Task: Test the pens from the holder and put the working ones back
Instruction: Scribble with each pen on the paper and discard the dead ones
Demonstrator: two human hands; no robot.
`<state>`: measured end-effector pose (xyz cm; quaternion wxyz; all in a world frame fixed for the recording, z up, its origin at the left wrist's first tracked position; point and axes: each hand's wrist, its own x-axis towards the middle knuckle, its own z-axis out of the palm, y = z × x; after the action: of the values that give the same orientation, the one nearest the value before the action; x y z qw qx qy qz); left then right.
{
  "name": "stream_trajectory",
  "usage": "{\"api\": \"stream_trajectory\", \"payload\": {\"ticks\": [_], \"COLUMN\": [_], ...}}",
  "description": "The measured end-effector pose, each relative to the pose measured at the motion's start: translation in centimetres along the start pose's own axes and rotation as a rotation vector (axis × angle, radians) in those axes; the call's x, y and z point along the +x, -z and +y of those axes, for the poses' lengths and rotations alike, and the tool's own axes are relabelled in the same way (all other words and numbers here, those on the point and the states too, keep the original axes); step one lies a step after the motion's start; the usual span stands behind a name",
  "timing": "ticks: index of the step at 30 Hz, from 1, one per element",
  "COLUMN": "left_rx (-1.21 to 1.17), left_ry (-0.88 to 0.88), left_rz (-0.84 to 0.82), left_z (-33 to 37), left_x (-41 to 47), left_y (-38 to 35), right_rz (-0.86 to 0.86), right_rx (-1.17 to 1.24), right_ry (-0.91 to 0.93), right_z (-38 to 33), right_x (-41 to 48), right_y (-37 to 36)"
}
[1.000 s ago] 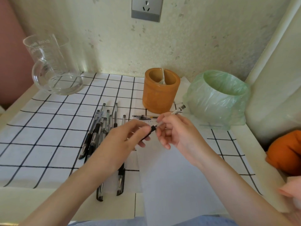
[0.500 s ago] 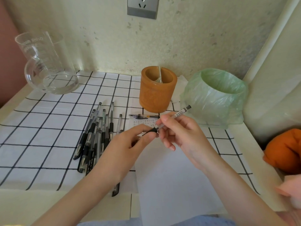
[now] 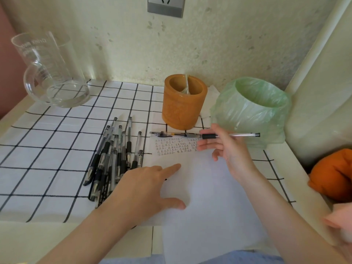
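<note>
My right hand (image 3: 226, 151) holds a clear pen with a black grip (image 3: 236, 135) level above the white paper (image 3: 205, 202), its tip pointing left. My left hand (image 3: 148, 189) rests flat on the paper's left edge with the fingers spread; whether the cap is under it is hidden. Rows of small test marks (image 3: 175, 146) fill the top of the sheet. Several black-grip pens (image 3: 114, 159) lie in a pile to the left of the paper. Another pen (image 3: 171, 133) lies across the top of the sheet. The orange pen holder (image 3: 183, 103) stands behind, with one pale item inside.
A bin lined with a green bag (image 3: 251, 111) stands to the right of the holder. A glass jug (image 3: 49, 73) sits at the back left on the checked cloth (image 3: 47, 149). An orange object (image 3: 335, 174) lies at the right edge. The wall is close behind.
Both hands were together pulling the cap off the pen. Now the left hand has dropped onto the paper, and the right hand holds the uncapped pen alone, turned level.
</note>
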<state>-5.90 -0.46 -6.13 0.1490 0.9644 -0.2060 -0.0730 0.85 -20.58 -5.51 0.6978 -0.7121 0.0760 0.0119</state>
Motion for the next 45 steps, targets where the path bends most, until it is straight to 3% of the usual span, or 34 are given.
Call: {"api": "stream_trajectory", "payload": {"ticks": [5,13,45], "left_rx": [0.033,0.028,0.027], "left_ry": [0.011,0.01,0.018], "left_rz": [0.001,0.016,0.004], "left_z": [0.1,-0.1,-0.1], "left_x": [0.1,0.0,0.1], "left_y": [-0.1,-0.2,-0.2], "right_rz": [0.168,0.25,0.253], "right_rx": [-0.141,-0.244,-0.312], "right_ry": [0.172,0.268,0.289], "right_z": [1.4,2.8,3.2], "right_x": [0.8,1.7,1.9], "right_y": [-0.6,-1.3,-1.2]}}
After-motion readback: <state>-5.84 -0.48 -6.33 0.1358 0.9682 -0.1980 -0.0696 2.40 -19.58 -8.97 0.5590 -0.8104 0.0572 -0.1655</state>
